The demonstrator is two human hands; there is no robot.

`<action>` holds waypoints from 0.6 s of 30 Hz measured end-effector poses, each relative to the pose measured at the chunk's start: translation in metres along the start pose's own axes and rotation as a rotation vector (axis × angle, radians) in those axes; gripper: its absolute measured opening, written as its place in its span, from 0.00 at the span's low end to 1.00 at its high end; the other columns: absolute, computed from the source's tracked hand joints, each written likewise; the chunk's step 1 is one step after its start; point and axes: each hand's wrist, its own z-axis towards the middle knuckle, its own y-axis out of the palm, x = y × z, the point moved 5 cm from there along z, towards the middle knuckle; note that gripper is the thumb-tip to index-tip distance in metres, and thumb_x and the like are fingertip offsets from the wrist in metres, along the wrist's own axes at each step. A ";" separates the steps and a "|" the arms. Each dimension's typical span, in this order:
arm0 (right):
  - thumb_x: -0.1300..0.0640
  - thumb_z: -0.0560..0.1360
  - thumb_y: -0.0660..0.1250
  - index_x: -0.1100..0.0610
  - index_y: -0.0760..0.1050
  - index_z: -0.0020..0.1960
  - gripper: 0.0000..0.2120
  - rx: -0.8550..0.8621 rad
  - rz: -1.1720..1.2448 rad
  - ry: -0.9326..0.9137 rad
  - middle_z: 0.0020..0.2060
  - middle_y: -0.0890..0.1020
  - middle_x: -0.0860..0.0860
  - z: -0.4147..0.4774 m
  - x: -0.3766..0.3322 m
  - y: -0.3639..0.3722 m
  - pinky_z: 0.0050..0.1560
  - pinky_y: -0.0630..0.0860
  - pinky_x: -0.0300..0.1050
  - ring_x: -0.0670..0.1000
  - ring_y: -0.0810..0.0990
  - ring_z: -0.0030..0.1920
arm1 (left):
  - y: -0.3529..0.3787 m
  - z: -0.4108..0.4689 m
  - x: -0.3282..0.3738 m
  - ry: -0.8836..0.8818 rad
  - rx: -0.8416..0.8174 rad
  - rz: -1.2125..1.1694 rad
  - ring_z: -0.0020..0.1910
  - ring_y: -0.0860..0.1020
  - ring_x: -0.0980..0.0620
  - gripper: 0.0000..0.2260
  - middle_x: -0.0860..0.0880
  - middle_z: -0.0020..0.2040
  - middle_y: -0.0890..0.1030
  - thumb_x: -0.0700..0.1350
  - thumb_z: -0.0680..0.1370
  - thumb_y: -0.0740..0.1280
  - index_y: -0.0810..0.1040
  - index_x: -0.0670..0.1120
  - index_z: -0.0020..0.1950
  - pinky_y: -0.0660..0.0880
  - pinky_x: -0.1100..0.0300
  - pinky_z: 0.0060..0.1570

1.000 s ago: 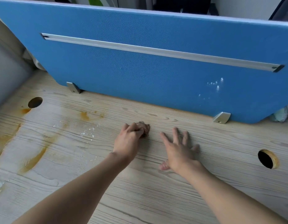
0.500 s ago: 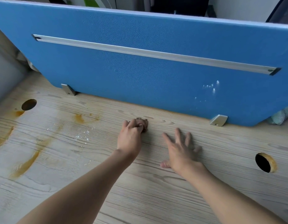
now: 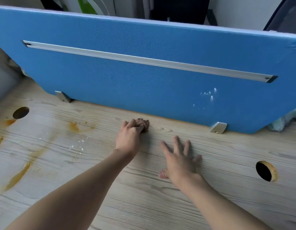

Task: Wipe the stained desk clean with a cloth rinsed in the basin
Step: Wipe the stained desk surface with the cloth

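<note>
A light wood-grain desk (image 3: 160,205) carries orange-brown stains (image 3: 19,175) on its left side, with a smaller blotch (image 3: 74,127) further back and white flecks (image 3: 77,145) beside it. My left hand (image 3: 129,138) grips a crumpled brown cloth (image 3: 144,124) and presses it on the desk near the foot of the partition. To its right, my right hand (image 3: 178,161) lies flat on the wood with fingers spread. No basin is in view.
A blue fabric partition (image 3: 144,80) with a metal rail (image 3: 144,61) stands along the back edge on two metal feet (image 3: 217,127). Cable holes sit at the left (image 3: 20,112) and right (image 3: 265,170). A patterned cloth (image 3: 286,120) lies at the far right.
My left hand with the cloth has slid a little further back toward the partition. The right hand has stayed flat in place.
</note>
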 end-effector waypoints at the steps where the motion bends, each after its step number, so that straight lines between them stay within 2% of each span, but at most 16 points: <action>1: 0.42 0.72 0.73 0.40 0.38 0.80 0.51 -0.001 -0.005 0.003 0.79 0.33 0.53 0.000 0.000 0.001 0.67 0.51 0.82 0.69 0.34 0.77 | -0.003 0.006 0.001 -0.061 0.017 -0.009 0.54 0.68 0.43 0.17 0.46 0.55 0.75 0.33 0.77 0.60 0.82 0.46 0.59 0.72 0.53 0.51; 3: 0.42 0.73 0.73 0.40 0.39 0.80 0.51 0.000 -0.012 0.006 0.79 0.32 0.53 0.002 0.000 0.001 0.67 0.51 0.82 0.69 0.33 0.77 | -0.003 0.013 0.020 -0.051 0.012 -0.005 0.58 0.69 0.42 0.18 0.45 0.58 0.76 0.34 0.76 0.59 0.80 0.44 0.61 0.67 0.55 0.58; 6: 0.40 0.73 0.73 0.40 0.41 0.80 0.49 -0.012 -0.018 0.010 0.79 0.32 0.53 0.003 -0.001 0.001 0.66 0.50 0.82 0.69 0.32 0.77 | 0.008 0.009 0.060 0.216 0.002 -0.034 0.60 0.73 0.38 0.18 0.40 0.58 0.80 0.39 0.70 0.65 0.82 0.40 0.59 0.61 0.57 0.64; 7: 0.40 0.73 0.72 0.40 0.41 0.80 0.49 -0.013 -0.027 0.016 0.79 0.32 0.53 0.002 -0.001 0.002 0.67 0.50 0.82 0.68 0.32 0.77 | 0.013 0.008 0.067 0.276 -0.033 -0.028 0.63 0.73 0.38 0.22 0.39 0.62 0.79 0.40 0.70 0.65 0.80 0.39 0.63 0.59 0.56 0.67; 9: 0.39 0.72 0.72 0.42 0.41 0.80 0.50 -0.012 -0.044 0.023 0.79 0.33 0.53 0.002 0.000 0.002 0.67 0.51 0.82 0.69 0.32 0.77 | 0.022 0.010 0.072 0.337 -0.164 0.024 0.72 0.65 0.40 0.27 0.41 0.74 0.69 0.39 0.73 0.65 0.70 0.41 0.74 0.54 0.56 0.74; 10: 0.38 0.72 0.72 0.42 0.40 0.81 0.51 -0.012 -0.047 0.023 0.79 0.33 0.53 0.002 0.000 0.002 0.67 0.51 0.82 0.69 0.33 0.77 | 0.025 0.012 0.074 0.389 -0.218 0.043 0.75 0.61 0.42 0.29 0.43 0.77 0.65 0.38 0.75 0.64 0.66 0.42 0.77 0.52 0.55 0.77; 13: 0.38 0.72 0.72 0.44 0.37 0.81 0.53 -0.016 -0.038 0.019 0.79 0.33 0.52 0.001 -0.001 0.000 0.67 0.51 0.82 0.69 0.33 0.77 | 0.032 0.015 0.079 0.562 -0.318 0.102 0.79 0.56 0.44 0.29 0.47 0.80 0.59 0.39 0.78 0.61 0.60 0.46 0.80 0.52 0.50 0.78; 18: 0.38 0.72 0.72 0.43 0.36 0.80 0.53 -0.022 -0.034 0.026 0.79 0.32 0.51 0.001 -0.001 -0.002 0.67 0.51 0.82 0.68 0.33 0.77 | 0.033 0.014 0.080 0.494 -0.319 0.225 0.81 0.47 0.51 0.30 0.54 0.82 0.46 0.43 0.83 0.56 0.46 0.52 0.82 0.44 0.57 0.78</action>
